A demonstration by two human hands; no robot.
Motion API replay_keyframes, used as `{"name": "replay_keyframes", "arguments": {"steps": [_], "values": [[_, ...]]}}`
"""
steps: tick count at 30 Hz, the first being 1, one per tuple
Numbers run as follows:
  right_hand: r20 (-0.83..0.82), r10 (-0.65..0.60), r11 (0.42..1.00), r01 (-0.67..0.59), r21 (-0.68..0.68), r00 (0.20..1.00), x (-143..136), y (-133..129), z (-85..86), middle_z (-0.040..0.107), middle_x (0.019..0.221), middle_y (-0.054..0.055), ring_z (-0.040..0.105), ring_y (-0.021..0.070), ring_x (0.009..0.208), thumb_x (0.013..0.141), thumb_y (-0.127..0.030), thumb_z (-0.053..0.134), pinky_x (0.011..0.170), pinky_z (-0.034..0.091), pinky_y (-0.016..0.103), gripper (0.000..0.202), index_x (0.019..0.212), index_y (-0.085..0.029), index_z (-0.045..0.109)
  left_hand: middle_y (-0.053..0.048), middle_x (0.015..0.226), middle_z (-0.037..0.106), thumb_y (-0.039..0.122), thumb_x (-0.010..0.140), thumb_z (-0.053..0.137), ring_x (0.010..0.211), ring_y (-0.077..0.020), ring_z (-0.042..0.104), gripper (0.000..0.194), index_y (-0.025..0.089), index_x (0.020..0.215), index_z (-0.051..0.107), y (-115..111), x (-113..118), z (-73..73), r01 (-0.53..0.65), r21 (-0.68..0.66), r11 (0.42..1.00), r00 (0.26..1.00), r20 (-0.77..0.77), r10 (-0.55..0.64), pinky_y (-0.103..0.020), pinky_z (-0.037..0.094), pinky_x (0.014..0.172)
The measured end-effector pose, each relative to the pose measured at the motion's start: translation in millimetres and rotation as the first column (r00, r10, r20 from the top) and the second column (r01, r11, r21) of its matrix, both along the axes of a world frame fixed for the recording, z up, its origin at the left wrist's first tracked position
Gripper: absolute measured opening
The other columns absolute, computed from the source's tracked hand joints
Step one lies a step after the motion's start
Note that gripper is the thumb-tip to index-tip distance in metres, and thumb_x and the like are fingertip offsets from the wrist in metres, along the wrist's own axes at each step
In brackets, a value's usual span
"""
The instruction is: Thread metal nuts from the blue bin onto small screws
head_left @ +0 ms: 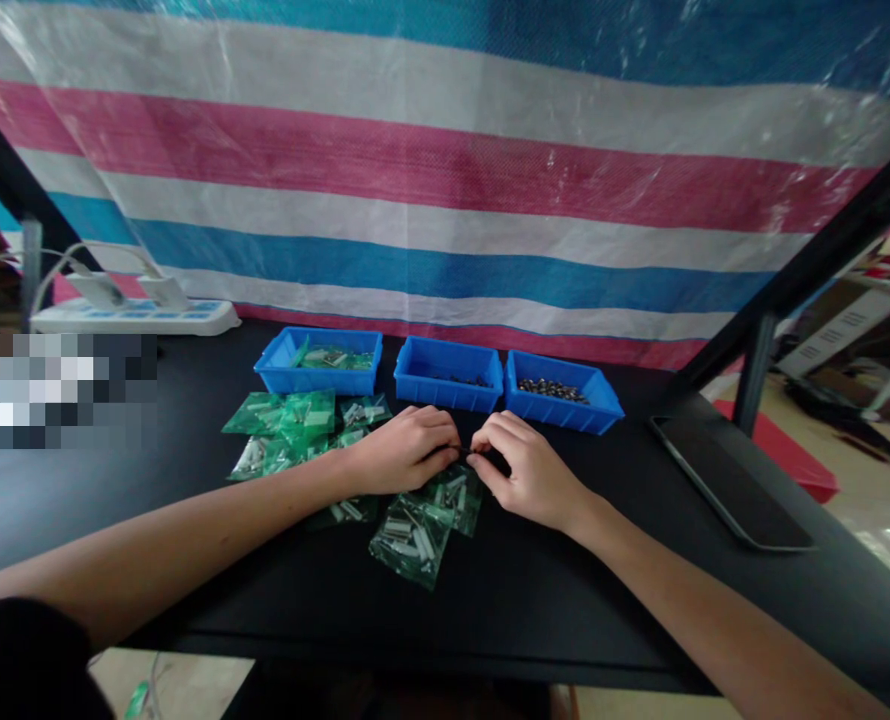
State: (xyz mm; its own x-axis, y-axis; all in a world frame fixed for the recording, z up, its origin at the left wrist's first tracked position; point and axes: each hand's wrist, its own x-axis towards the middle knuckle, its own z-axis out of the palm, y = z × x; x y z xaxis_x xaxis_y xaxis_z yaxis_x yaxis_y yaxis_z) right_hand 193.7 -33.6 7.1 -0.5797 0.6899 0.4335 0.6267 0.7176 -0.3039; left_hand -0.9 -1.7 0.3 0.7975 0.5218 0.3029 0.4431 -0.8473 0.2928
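Left hand [407, 447], right hand [524, 465], fingertips meeting, green bags [415, 525]

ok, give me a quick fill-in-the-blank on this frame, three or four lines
1. The row of blue bins counts ____ bins.
2. The small bags on the table are ____ in colour.
3. The left hand and right hand meet in front of the ____ bin.
4. The power strip lies at the table's far ____ corner.

Missing words: three; green; middle; left
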Motion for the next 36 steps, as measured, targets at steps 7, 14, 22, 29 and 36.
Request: {"name": "replay_keyframes", "arguments": {"steps": [7, 14, 22, 29, 36], "values": [[0.032, 0.006, 1.0, -0.006, -0.01, 0.999, -0.3, -0.4, -0.9, 0.052, 0.075, 0.003, 0.046, 0.0175, 0.075, 0.079, -0.013, 0.054, 0.069, 0.039, 0.031, 0.008, 0.075, -0.018, 0.048, -0.004, 0.087, 0.056, 0.026, 0.09, 0.039, 0.082, -0.0161, 0.052, 0.02, 0.015, 0.085, 0.055, -1.1, 0.2, 2.5, -0.008, -0.003, 1.0, 0.999, -0.034, 0.008, -0.029, 0.037, 0.076], [0.044, 0.032, 0.999, -0.032, -0.003, 0.998, -2.1, -1.0, -2.5, 0.052, 0.075, 0.003, 0.047, 0.0173, 0.074, 0.079, -0.014, 0.055, 0.067, 0.039, 0.031, 0.009, 0.074, -0.018, 0.048, -0.005, 0.088, 0.056, 0.028, 0.091, 0.039, 0.083, -0.016, 0.051, 0.022, 0.014, 0.082, 0.055, -3.4, 0.7, 2.9, -0.008, 0.034, 0.999, 0.998, -0.068, 0.01, -0.029, 0.037, 0.076], [0.058, 0.045, 0.998, -0.047, 0.034, 0.997, -4.1, -2.8, -4.9, 0.051, 0.071, 0.003, 0.046, 0.017, 0.071, 0.079, -0.015, 0.057, 0.065, 0.039, 0.031, 0.014, 0.069, -0.018, 0.047, -0.004, 0.087, 0.056, 0.029, 0.091, 0.038, 0.082, -0.0161, 0.051, 0.024, 0.015, 0.082, 0.055, -4.4, -0.4, 0.2, -0.004, 0.095, 0.996, 0.996, -0.093, 0.013, -0.029, 0.036, 0.075], [0.051, 0.048, 0.999, -0.049, 0.023, 0.998, -3.0, -0.4, -4.3, 0.052, 0.071, 0.003, 0.046, 0.0168, 0.071, 0.079, -0.015, 0.056, 0.065, 0.039, 0.03, 0.012, 0.071, -0.017, 0.048, -0.004, 0.088, 0.055, 0.029, 0.092, 0.036, 0.081, -0.016, 0.051, 0.025, 0.015, 0.083, 0.055, -4.6, 0.4, 0.8, -0.004, 0.085, 0.996, 0.995, -0.098, 0.013, -0.029, 0.037, 0.075], [0.021, 0.043, 0.998, -0.043, 0.041, 0.999, -0.1, -0.8, -3.8, 0.052, 0.07, 0.002, 0.047, 0.0168, 0.071, 0.082, -0.016, 0.054, 0.066, 0.04, 0.03, 0.004, 0.077, -0.017, 0.053, -0.005, 0.087, 0.055, 0.025, 0.094, 0.027, 0.081, -0.0157, 0.05, 0.03, 0.015, 0.086, 0.053, -5.7, -0.4, 3.4, 0.005, 0.053, 0.999, 0.997, -0.079, -0.001, -0.029, 0.036, 0.077]]}}
